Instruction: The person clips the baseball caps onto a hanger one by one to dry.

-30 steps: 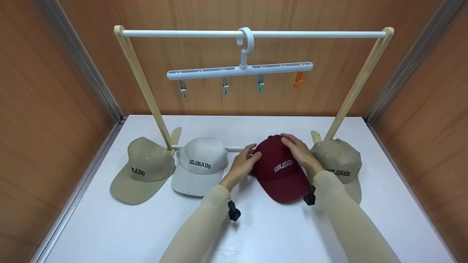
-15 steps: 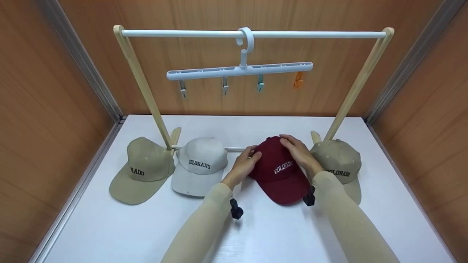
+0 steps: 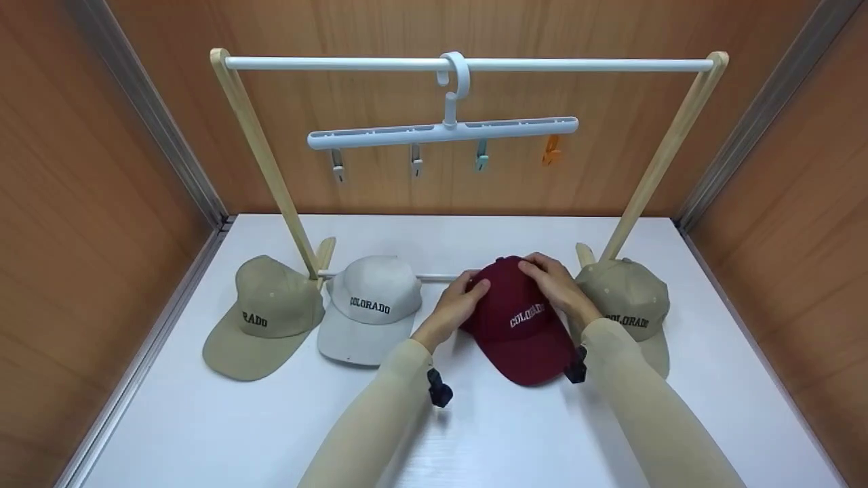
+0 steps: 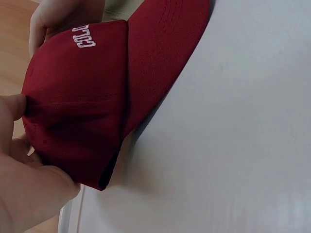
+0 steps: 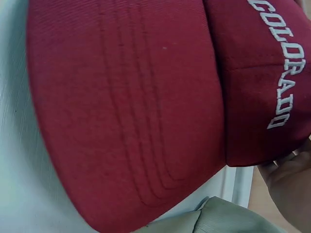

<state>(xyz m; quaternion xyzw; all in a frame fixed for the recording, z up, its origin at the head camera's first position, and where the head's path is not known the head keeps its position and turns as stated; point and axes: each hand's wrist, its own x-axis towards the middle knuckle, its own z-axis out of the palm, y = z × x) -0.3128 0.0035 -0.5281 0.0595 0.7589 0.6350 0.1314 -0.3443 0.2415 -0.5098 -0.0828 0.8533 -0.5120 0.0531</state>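
Observation:
A dark red baseball cap with COLORADO in white letters is held between both hands, brim towards me and slanting to the right. My left hand grips the left side of the crown, thumb in front; the left wrist view shows its thumb pressing into the cloth and fingers at the cap's lower edge. On the upper right of the crown lies my right hand, thumb on the front, other fingers behind and partly hidden. In the left wrist view the cap's back edge stands off the white table.
A khaki cap and a white cap lie to the left, another khaki cap to the right, beside my right forearm. Behind stands a rack with a white rail. From it hangs a white hanger with several clips.
The red cap has come slightly towards me, its crown and brim lower in the head view. My left hand has shifted a little to the right. Both hands keep their hold.

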